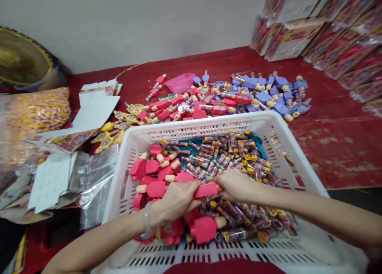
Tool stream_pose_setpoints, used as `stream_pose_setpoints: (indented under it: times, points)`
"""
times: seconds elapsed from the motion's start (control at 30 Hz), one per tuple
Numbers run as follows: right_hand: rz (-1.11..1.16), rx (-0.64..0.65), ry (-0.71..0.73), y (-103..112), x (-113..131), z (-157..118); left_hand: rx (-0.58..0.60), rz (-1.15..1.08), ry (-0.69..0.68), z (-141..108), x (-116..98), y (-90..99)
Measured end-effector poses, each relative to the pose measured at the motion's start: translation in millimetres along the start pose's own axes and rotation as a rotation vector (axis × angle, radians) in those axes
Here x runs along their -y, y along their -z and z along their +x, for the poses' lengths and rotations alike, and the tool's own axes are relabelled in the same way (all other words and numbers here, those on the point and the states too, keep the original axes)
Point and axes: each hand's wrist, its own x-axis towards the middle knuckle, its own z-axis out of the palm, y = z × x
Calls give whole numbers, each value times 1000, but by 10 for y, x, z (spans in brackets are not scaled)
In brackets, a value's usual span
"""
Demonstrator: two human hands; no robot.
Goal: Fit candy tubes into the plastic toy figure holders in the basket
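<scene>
A red plastic toy piece (pixel 205 190), flat-sided with a narrow end, is gripped in my left hand (pixel 178 200), which wears a pale bracelet. My right hand (pixel 237 185) meets it at its right end, fingers closed around a yellow-ended small tube (pixel 220 187); most of that tube is hidden. Beneath both hands is a white plastic basket (pixel 197 126). On its left side lie several red pieces with beige knobs (pixel 155 189). Clear tubes with yellow caps and printed wraps (pixel 205 162) fill the middle and right, over a blue sheet.
Behind the basket, assembled red, yellow and purple toys (pixel 221 106) are heaped on the red table (pixel 337 146). Packed boxes (pixel 292 39) are stacked at back right. To the left are folded cards (pixel 95 110), clear bags (pixel 100 186) and a bag of small yellow parts (pixel 38 110).
</scene>
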Motion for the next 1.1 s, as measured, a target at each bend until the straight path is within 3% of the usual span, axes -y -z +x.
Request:
stream_pose_setpoints:
  times: [0.07,0.17,0.23,0.27,0.4,0.47,0.53,0.63,0.67,0.73,0.8,0.87,1.0,1.1]
  points:
    - [-42,-74,26,-55,-55,51,30,-158,95,45,51,46]
    - [-126,-211,121,-118,-108,95,329,-510,179,100,118,168]
    - [-92,-179,124,-133,-106,95,451,-581,129,106,151,203]
    - [-16,-121,90,-137,-98,91,409,-519,91,101,164,196]
    - [433,198,-18,-147,-110,123,4,102,-108,101,219,88]
    - [558,277,6,-105,-178,179,-94,288,-162,142,257,106]
    - [602,123,-9,-3,-279,234,-149,225,-121,205,304,231]
    - [625,-419,-92,180,-427,267,-291,-143,76,300,403,555]
    - [625,-547,-110,213,-461,264,-343,-273,129,324,444,666]
    - [590,-585,-116,203,-494,256,-393,-480,175,347,531,828]
    - [486,-455,-76,99,-478,278,-365,-551,171,333,604,863]
    - [350,-319,-41,-44,-424,357,-270,-424,153,286,633,747]
    - [236,-215,-58,-227,-272,715,114,189,14,187,543,237]
    - [231,-191,-82,-241,-178,1071,123,333,32,185,454,-92]
